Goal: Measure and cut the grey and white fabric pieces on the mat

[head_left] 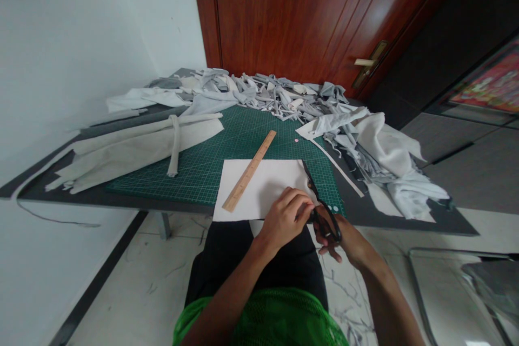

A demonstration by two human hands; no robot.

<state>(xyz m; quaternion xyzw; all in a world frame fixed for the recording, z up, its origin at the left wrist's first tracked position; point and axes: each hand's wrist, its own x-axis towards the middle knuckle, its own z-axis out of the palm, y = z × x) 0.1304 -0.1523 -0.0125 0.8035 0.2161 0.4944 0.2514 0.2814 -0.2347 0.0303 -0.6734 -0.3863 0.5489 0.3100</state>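
Note:
A white piece of fabric [275, 175] lies flat at the front of the green cutting mat, its near edge reaching the table edge. Across its left part rests a wooden ruler [250, 170], set at a slant. My left hand [287, 212] is over the fabric's lower right part, fingers curled into a pinch at its right edge; what is between the fingertips is hidden. Black-handled scissors [333, 227] are in my right hand [330, 235], just right of my left hand. Their dark blades run up along the fabric's right edge.
Beneath the fabric is a green cutting mat [194, 178] on a dark table [450, 220]. Long pale fabric pieces [133, 154] lie left, a scrap heap [267, 92] lies behind, and crumpled fabric [385, 146] lies right. A narrow strip [338, 168] and small round discs [335, 209] are nearby.

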